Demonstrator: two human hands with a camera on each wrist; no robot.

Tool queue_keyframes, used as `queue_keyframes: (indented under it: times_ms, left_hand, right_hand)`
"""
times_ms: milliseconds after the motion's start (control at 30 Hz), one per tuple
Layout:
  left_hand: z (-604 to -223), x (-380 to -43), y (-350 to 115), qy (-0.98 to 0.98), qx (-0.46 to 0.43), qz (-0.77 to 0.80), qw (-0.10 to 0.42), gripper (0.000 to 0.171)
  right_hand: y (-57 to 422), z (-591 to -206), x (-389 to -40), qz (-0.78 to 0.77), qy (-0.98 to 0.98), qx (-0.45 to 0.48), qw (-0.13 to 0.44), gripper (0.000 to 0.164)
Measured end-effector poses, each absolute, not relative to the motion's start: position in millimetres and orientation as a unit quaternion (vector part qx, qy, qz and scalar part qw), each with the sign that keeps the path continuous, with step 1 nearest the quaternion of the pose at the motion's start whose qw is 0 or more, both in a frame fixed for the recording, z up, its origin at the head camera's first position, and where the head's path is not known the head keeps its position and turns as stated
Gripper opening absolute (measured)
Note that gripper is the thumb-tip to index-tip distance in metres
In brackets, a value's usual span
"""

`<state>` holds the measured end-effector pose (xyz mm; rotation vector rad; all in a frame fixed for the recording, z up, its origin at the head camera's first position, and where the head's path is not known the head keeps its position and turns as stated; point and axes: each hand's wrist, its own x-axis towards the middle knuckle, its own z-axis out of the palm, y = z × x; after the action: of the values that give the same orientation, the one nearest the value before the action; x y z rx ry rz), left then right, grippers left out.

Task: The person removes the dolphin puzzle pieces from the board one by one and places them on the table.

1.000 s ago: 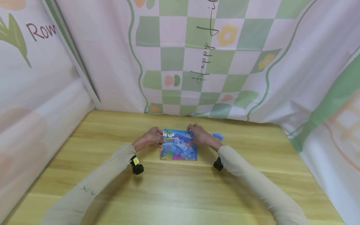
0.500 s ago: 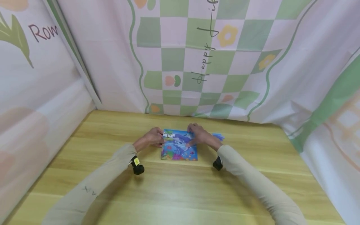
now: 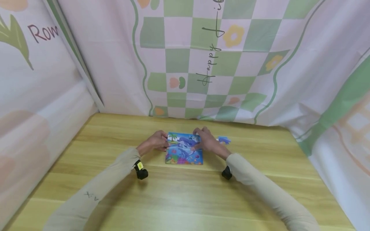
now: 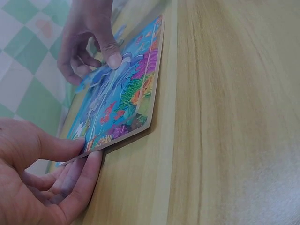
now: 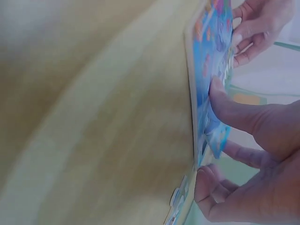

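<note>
A jigsaw puzzle (image 3: 183,155) with a dolphin and sea picture lies on the wooden table. My left hand (image 3: 157,140) pinches its left edge, thumb on top and fingers beneath, as the left wrist view shows. At the upper right, a blue puzzle piece (image 5: 218,141) stands tilted out of the board. My right hand (image 3: 207,141) bends over that corner with its thumb (image 5: 220,96) on the picture and a fingertip against the raised piece. The right hand partly covers the piece in the head view. Another blue puzzle piece (image 3: 224,140) lies loose just right of the puzzle.
Patterned curtains (image 3: 199,64) hang behind the table (image 3: 179,199) and at both sides. A small black camera (image 3: 141,173) sits on the left wrist, another camera (image 3: 226,173) on the right. Bare wood stretches in front of the puzzle.
The piece at the puzzle's upper right has tipped up out of line with the picture. My right hand and forearm have shifted slightly to the right; the left hand stays in place.
</note>
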<state>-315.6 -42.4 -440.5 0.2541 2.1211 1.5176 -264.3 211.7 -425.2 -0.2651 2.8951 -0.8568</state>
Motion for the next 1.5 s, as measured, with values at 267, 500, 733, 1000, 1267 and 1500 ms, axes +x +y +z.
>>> queue_keyframes:
  times_ms: [267, 500, 733, 1000, 1267, 1500]
  left_hand:
    - [-447, -310, -39, 0.775, 0.086, 0.566, 0.267, 0.038]
    - [-446, -309, -39, 0.769, 0.084, 0.579, 0.258, 0.037]
    - [-442, -310, -41, 0.773, 0.080, 0.575, 0.256, 0.036]
    - [-440, -310, -45, 0.775, 0.083, 0.573, 0.252, 0.037]
    - [-441, -313, -45, 0.776, 0.088, 0.572, 0.253, 0.038]
    - [-441, -315, -45, 0.774, 0.084, 0.573, 0.255, 0.038]
  right_hand:
    - [214, -431, -253, -0.286, 0.953, -0.102, 0.012, 0.055]
    - [219, -439, -258, -0.325, 0.938, -0.115, -0.027, 0.031]
    - [223, -441, -264, -0.448, 0.889, -0.087, -0.017, 0.035]
    - [228, -434, -267, -0.558, 0.827, -0.058, 0.031, 0.035]
    - [245, -425, -267, -0.579, 0.812, -0.047, 0.047, 0.037]
    - [273, -410, -264, -0.544, 0.836, -0.053, 0.050, 0.040]
